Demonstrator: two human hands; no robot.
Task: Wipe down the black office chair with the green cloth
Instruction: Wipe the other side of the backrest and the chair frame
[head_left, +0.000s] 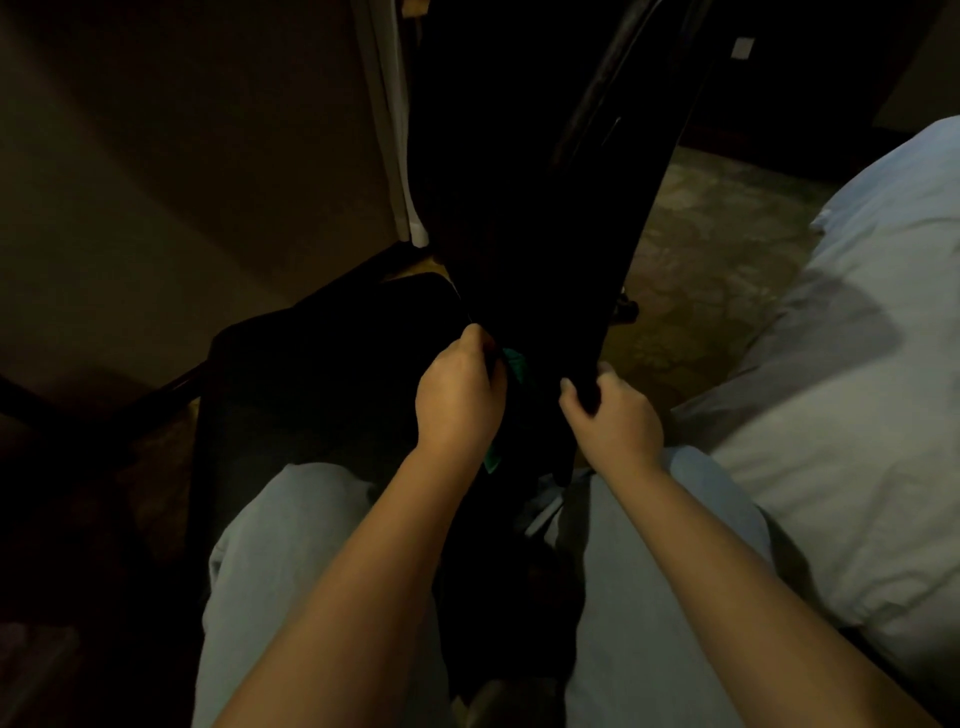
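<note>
Place: a bedroom; whether in a home or a hotel cannot be told.
Bed: a wide bed with rumpled pale blue-white bedding (857, 364) fills the right side of the view.
Floor: a mottled brown-and-green patterned carpet (717, 249) lies beside the bed.
Wall: a plain beige painted wall (182, 156) takes up the left side, with a dark glossy skirting board (174, 387) along its foot.
Trim: a narrow white upright strip (395, 130), like the edge of a door frame, stands at the wall's end.
Furniture: a black office chair (519, 208) stands between wall and bed, near both.
Light: dim, warm indoor light, with much in deep shadow.
</note>
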